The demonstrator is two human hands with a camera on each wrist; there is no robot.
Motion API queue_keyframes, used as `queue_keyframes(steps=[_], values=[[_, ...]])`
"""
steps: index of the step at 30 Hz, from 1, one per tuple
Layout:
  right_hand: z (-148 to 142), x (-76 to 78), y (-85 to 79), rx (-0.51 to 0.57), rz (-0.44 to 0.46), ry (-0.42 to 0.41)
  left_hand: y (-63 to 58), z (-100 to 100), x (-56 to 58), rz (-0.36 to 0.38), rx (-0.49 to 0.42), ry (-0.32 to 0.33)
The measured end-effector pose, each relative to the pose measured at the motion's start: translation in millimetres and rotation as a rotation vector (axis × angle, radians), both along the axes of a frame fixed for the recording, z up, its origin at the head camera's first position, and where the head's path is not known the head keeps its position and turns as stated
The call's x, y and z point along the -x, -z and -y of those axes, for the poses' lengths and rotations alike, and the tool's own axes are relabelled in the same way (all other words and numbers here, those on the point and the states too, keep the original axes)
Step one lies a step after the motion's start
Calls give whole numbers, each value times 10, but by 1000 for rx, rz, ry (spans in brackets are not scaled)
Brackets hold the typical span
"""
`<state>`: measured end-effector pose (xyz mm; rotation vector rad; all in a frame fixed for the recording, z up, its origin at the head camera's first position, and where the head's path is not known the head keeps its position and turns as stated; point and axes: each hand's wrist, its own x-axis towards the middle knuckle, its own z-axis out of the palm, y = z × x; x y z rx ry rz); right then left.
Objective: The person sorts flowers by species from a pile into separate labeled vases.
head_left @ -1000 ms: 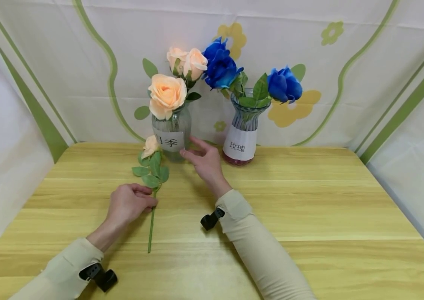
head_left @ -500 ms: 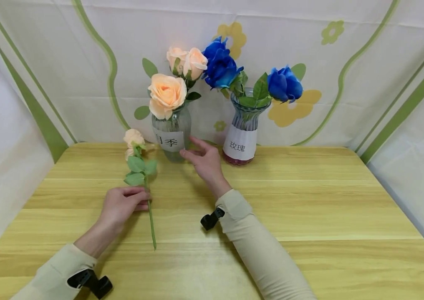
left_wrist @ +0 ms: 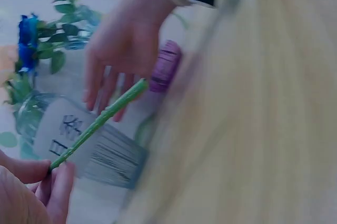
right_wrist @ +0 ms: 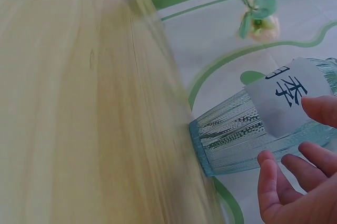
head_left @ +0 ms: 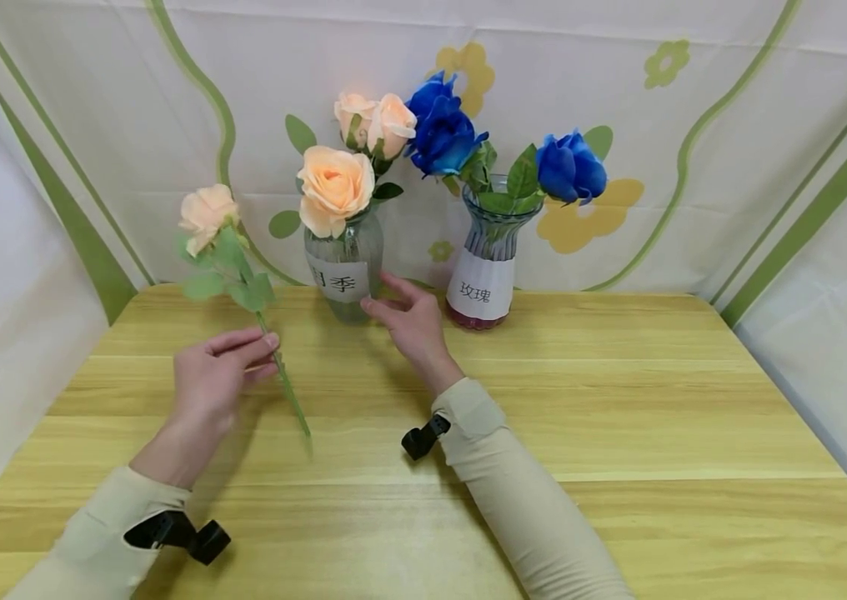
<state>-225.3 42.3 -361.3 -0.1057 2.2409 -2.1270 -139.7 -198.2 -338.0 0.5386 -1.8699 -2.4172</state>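
Note:
My left hand (head_left: 206, 379) pinches the green stem (left_wrist: 97, 122) of a peach rose (head_left: 207, 215) between thumb and fingers. The flower tilts up and to the left, and its stem end slants down to the right above the table. My right hand (head_left: 416, 332) is beside the lower right of a clear glass vase (head_left: 368, 242). Its fingers are loosely spread, with the thumb over the vase's side in the right wrist view; whether they touch the glass I cannot tell. This vase bears a white paper label (right_wrist: 287, 95) and holds several peach roses (head_left: 335, 190).
Right of it stands a second glass vase (head_left: 479, 283) with a white label and a purplish base, holding blue roses (head_left: 572, 167). Both vases stand near the back edge of the wooden table (head_left: 656, 400). A patterned white cloth (head_left: 731, 192) hangs behind.
My left hand has lifted the peach rose off the table and carried it up and to the left, tilting its bloom leftward. The right hand and both vases have stayed in place.

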Motion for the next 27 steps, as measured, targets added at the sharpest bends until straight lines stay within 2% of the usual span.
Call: queue_keyframes(steps=[6, 11, 15, 20, 27], values=[[1, 2, 9, 6, -4, -1, -217, 14, 153, -63, -180, -181], [-4, 1, 5, -2, -3, 5, -368, -8, 307, -118, -290, -284], [-7, 8, 13, 0, -3, 7, -450, -24, 410, -109, -357, -333], [-3, 11, 20, 3, -4, 8, -512, -65, 515, -90, -430, -354], [7, 24, 31, -1, -8, 0, -632, -167, 628, -175, -498, -408]])
